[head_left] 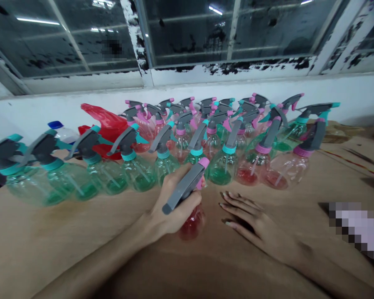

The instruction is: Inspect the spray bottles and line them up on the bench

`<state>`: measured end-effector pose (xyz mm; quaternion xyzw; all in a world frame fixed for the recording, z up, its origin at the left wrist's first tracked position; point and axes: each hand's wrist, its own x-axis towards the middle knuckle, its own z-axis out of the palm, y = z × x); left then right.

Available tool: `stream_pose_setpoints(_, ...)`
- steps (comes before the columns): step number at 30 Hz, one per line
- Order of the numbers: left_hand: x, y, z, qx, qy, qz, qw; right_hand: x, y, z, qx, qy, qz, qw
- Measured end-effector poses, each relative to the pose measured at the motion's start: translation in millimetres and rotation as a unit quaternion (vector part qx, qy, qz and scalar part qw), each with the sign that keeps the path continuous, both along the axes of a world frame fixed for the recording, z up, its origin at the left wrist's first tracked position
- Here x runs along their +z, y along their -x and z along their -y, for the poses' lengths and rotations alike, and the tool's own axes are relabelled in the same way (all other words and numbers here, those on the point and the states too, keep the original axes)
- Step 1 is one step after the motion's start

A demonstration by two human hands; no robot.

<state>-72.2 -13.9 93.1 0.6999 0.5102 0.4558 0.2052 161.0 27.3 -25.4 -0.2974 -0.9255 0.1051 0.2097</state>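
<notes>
My left hand (176,203) is wrapped round the neck of a spray bottle (191,224) with a clear red body, a grey trigger head and a pink nozzle. The bottle's collar is hidden by my fingers. To its right, my right hand (249,220) lies palm down on the table with its fingers stretched out, touching no bottle. Just beyond both hands stands a row of spray bottles: green ones (140,174) with turquoise collars fill the left and middle, and red ones (248,168) with pink collars stand at the right end.
Behind the front row, more spray bottles (180,137) crowd toward the wall. A red plastic bag (104,118) and a blue-capped bottle (62,132) stand at the back left. Tweezers (366,158) lie at the right on the wooden table (90,232). Windows (237,33) rise behind.
</notes>
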Motion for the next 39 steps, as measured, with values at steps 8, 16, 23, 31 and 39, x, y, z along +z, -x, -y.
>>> stream_pose_setpoints(8, -5.9, -2.1, 0.5, -0.013, 0.0, 0.025, 1.0, 0.6, -0.1, 0.2, 0.001, 0.009, 0.018, 1.0)
stream_pose_setpoints(16, -5.9, -2.8, 0.3, -0.012, -0.012, 0.022, 1.0, 0.7, 0.5, -0.6, 0.005, 0.001, 0.003, 1.0)
stream_pose_setpoints(23, -6.8, -2.5, 0.0, -0.017, -0.009, 0.033, 0.999, 1.1, 0.0, -0.7, 0.002, 0.004, 0.01, 1.0)
stream_pose_setpoints(31, -4.3, -1.1, -0.4, -0.026, 0.0, 0.016, 1.0, 1.4, 0.0, -0.1, 0.0, 0.007, 0.016, 1.0)
stream_pose_setpoints(39, -2.2, -1.7, -1.1, -0.026, 0.0, 0.002, 1.0, -0.1, 0.3, -0.6, -0.001, 0.007, -0.001, 1.0)
